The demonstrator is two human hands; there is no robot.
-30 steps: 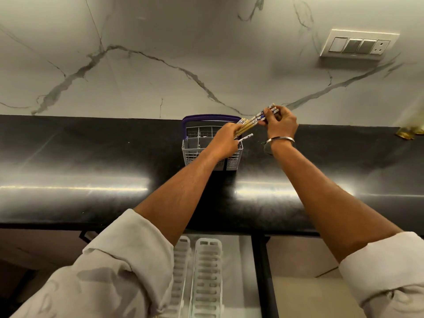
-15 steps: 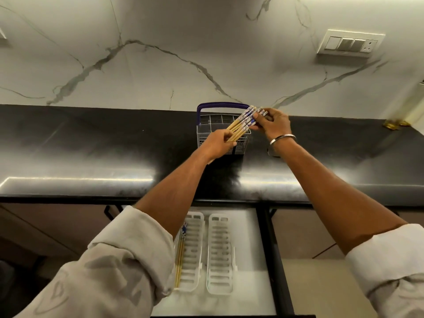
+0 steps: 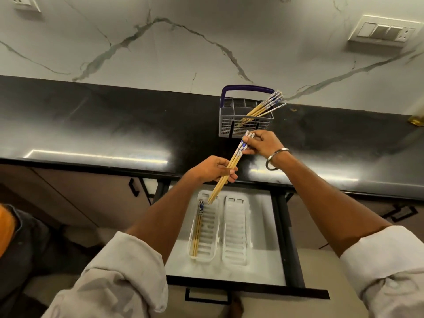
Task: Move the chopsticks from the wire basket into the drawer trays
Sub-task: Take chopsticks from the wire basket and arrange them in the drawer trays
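Note:
A grey wire basket (image 3: 226,125) with a purple handle stands on the black counter by the wall; several chopsticks (image 3: 263,107) lean out of its right side. I hold a small bundle of wooden chopsticks (image 3: 234,161) with blue-white tops in both hands. My left hand (image 3: 214,169) grips the lower part, my right hand (image 3: 263,144) pinches the patterned tops. The bundle slants over the counter's front edge, tips above the left white tray (image 3: 212,228) in the open drawer. A pair of chopsticks (image 3: 197,228) lies along that tray's left side. The right tray (image 3: 236,230) holds nothing.
The open drawer (image 3: 259,269) has a pale floor, black rails and a black front handle. Closed cabinets flank it. A switch plate (image 3: 382,31) is on the marble wall at the right. A person in dark clothing (image 3: 20,244) is at the lower left.
Both hands have pulled a bundle of chopsticks out of the basket and brought it down toward me, over the counter edge above the left tray. The view has tilted down, showing more of the drawer.

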